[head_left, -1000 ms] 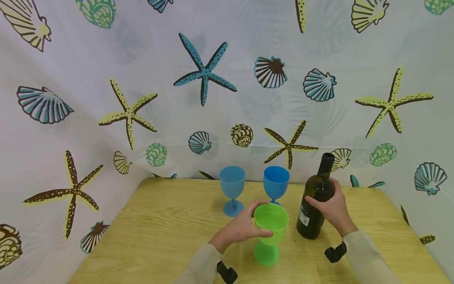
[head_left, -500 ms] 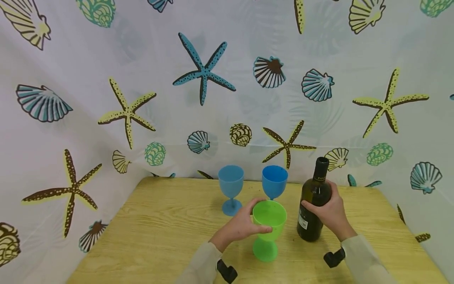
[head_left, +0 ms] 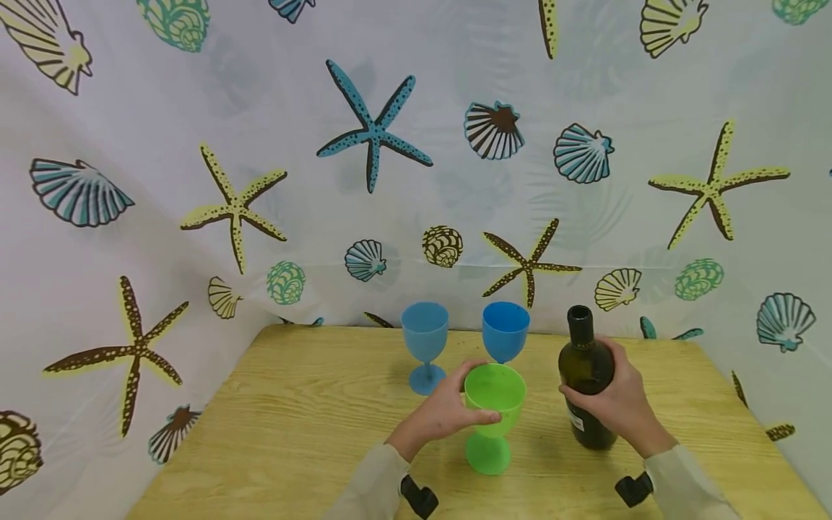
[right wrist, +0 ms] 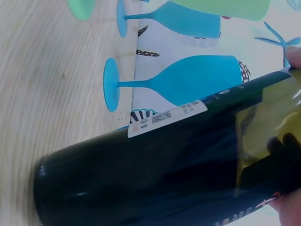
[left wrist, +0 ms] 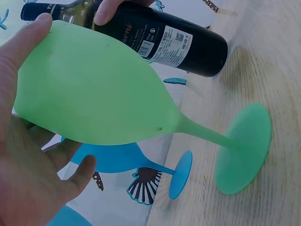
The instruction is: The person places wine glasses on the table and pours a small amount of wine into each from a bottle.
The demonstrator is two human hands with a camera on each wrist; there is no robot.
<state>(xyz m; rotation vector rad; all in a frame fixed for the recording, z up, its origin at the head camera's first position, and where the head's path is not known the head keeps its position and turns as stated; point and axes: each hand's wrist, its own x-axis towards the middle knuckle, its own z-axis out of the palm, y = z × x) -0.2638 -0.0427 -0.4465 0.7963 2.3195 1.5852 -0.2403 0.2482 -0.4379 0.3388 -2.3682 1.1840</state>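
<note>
My left hand (head_left: 445, 410) grips the bowl of a green plastic goblet (head_left: 495, 393), thumb on the near side and fingers round the back. The goblet stands upright, its round foot at the wooden tabletop. To its right, my right hand (head_left: 627, 401) holds a dark wine bottle (head_left: 585, 370) round its upper body. The bottle's uncapped mouth leans a little toward the goblet and toward me, apart from the goblet's rim. In the left wrist view the bottle (left wrist: 207, 49) shows a white barcode label behind the goblet (left wrist: 94, 84).
Behind the hands stand a light blue goblet (head_left: 425, 332) and a deeper blue goblet (head_left: 505, 331), whose foot is hidden by the green one. A white cloth (head_left: 416, 209) printed with starfish and shells hangs round the wooden table (head_left: 292, 433).
The bottle has swung from leaning right to leaning slightly left and toward me, its base shifting right. My right hand moved right and nearer. The green goblet has shifted slightly away from me.
</note>
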